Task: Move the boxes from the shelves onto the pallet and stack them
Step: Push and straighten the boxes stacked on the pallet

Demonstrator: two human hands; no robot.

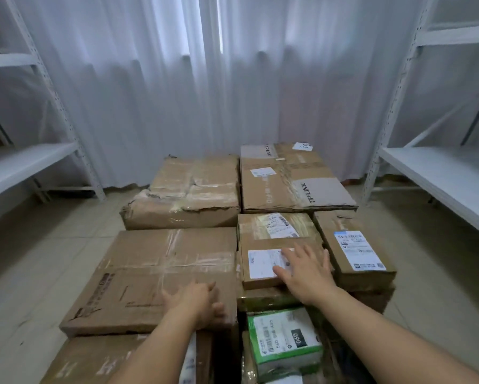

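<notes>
Both hands flat, fingers straight, gripping nothing: L hand (198, 302) pressing big box (160, 275), R hand (306, 268) pressing small box (263, 266), prob. squaring stack. Boxes sitting stacked; shelves (438, 173) bare; pallet hidden.

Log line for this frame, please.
stacking | left hand on large flat box | right hand on small labelled box | shelves
</notes>
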